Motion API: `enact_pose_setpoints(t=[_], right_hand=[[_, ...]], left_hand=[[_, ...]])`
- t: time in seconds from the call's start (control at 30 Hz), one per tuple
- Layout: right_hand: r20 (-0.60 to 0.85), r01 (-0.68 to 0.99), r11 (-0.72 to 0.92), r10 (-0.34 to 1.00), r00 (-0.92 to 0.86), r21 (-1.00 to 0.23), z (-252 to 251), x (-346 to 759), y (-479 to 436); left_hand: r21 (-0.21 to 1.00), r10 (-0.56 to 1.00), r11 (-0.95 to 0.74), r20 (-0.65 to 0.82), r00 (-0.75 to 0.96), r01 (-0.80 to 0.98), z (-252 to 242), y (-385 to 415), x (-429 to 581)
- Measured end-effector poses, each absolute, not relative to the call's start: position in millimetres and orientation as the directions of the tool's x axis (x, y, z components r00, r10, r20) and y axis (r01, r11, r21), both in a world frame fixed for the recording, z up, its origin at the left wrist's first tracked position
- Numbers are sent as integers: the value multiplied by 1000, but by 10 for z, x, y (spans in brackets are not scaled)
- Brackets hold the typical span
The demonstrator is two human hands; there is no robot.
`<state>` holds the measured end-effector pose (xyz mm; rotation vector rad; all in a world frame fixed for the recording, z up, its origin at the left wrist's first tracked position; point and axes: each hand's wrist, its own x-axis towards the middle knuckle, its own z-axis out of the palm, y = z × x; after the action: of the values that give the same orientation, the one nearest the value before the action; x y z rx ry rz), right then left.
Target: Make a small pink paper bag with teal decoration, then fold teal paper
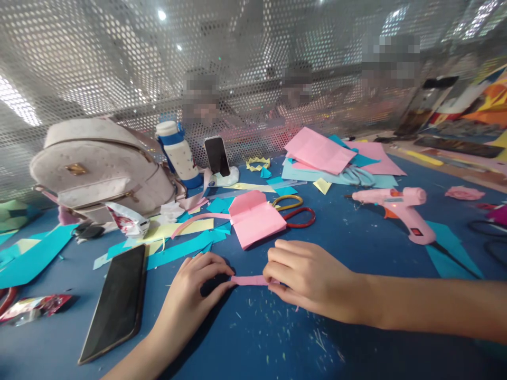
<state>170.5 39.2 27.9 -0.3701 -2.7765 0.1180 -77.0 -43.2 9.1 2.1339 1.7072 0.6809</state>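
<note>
1. Running out of view at the bottom, the blue desk (222, 348) hides its near edge; its far edge lies behind clutter, by a perforated screen (130, 58).
2. A pale backpack (95, 158) stands toward the far left corner.
3. Both hands work above the near edge, forearms cut off. The left hand (198, 279) pinches narrowly, thumb and finger holding a strip's left end; the right hand (307, 274) closes around its other end, covering it.
4. A pink glue gun (396, 198) lies toward the right edge.
5. Folded pink paper (257, 219), beyond the hands, covers the blades of scissors (314, 217); one pair or two, I cannot tell.
6. The pink strip (249, 280) spans the hands, near the desk's near edge.
</note>
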Motion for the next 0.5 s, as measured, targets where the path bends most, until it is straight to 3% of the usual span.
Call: enact_pose_setpoints(t=[0.5], right_hand=[[334, 241, 970, 222, -916, 15, 282, 1665, 386]], left_hand=[[515, 971, -237, 159, 179, 824, 95, -431, -759]])
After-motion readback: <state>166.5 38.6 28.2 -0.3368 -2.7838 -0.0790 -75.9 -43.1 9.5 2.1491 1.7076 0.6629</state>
